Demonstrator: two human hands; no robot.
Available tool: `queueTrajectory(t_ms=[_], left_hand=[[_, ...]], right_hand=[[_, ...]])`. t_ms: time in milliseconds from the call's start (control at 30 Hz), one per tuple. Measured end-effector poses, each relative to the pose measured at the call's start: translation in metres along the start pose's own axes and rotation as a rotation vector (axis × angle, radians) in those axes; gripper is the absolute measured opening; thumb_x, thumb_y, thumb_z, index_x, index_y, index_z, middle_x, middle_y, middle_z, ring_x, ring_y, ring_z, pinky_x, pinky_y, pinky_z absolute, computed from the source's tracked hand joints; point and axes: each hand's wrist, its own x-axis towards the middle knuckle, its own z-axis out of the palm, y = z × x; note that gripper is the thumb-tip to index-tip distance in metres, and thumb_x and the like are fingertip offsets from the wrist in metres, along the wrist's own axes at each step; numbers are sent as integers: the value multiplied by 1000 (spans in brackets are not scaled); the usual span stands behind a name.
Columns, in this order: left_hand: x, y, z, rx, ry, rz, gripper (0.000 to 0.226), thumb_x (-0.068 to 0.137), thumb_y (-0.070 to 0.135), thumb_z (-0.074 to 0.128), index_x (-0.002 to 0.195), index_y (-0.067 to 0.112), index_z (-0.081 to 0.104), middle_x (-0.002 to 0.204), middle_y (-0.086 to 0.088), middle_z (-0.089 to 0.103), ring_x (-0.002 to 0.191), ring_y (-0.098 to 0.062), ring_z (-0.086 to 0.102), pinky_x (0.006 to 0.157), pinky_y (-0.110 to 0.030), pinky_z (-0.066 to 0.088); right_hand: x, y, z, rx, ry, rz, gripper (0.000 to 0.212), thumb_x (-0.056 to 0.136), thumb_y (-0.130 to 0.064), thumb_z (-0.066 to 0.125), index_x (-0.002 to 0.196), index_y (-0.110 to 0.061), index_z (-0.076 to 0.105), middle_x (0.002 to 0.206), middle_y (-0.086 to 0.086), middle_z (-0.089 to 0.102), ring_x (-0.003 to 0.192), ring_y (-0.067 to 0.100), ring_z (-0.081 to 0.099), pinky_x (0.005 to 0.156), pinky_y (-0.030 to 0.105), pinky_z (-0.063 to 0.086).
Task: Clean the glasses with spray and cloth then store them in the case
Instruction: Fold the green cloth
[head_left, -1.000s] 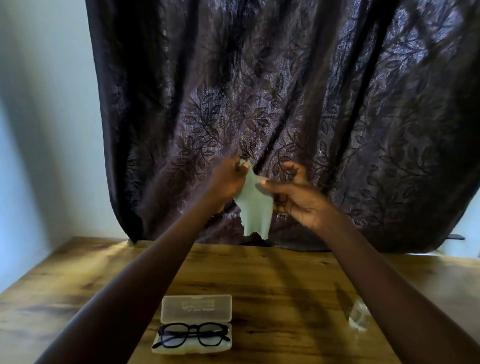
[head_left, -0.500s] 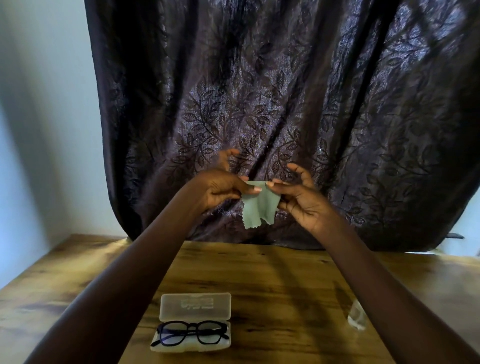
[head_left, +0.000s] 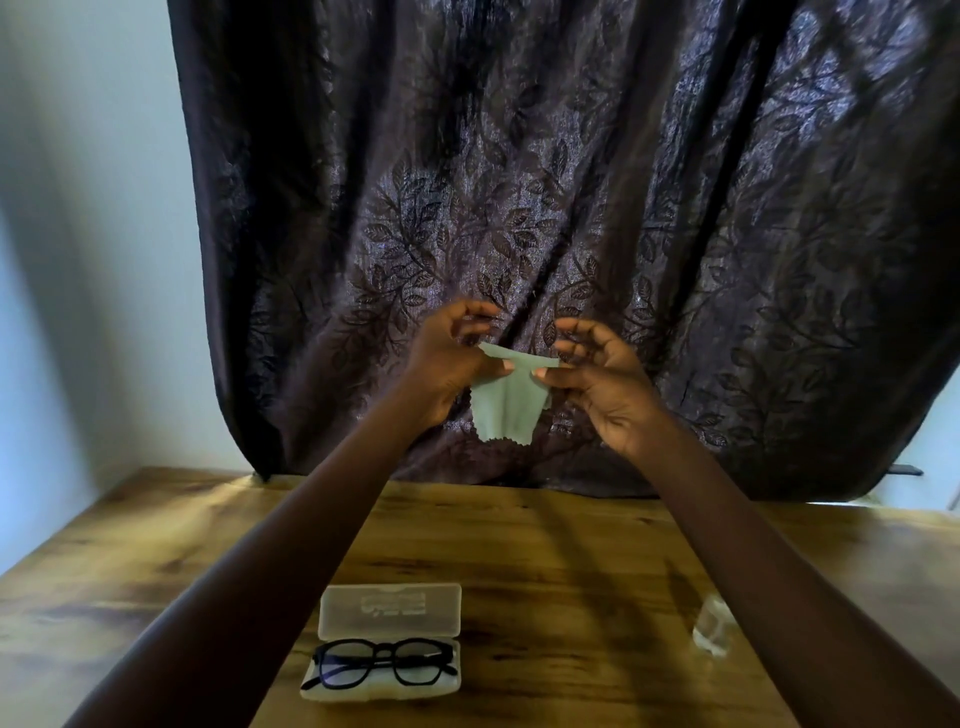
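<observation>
A small pale green cloth hangs in the air above the far side of the table. My left hand pinches its top left corner and my right hand pinches its top right corner, stretching the upper edge between them. Black-framed glasses lie folded in the open clear plastic case at the near middle of the wooden table, lid tipped back. A small clear spray bottle stands to the right, partly hidden by my right forearm.
A dark leaf-patterned curtain hangs right behind the table's far edge. A pale wall is on the left. My two forearms reach out over the table on either side of the case.
The cloth, held bunched and hanging long, is now spread out by its top corners. Both hands have drawn slightly apart.
</observation>
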Motion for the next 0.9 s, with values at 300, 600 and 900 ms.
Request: queueTrajectory(t_ms=[300,600,900], left_hand=[[-2,-5,3,508,144,366,21,62,-3,77,83,0,72,92,-11,67,78,-13,54,60,-4,39],[-2,-4,5,360,-75,253,23,83,3,60,69,18,50,80,-10,56,76,-23,52,66,-34,43],[0,-6,7,287,-109,161,27,87,2,55,68,17,44,76,-12,51,76,-19,46,67,-29,35]], right_hand=[[3,9,-5,-344,19,-214,16,74,12,67,85,2,64,87,10,63,76,16,61,61,16,54],[3,7,-3,-371,-22,-142,21,92,-7,52,76,-20,56,77,0,57,75,12,51,63,20,45],[-3,12,-3,-44,-62,86,17,88,-16,60,92,-27,48,77,-4,61,59,7,57,44,19,46]])
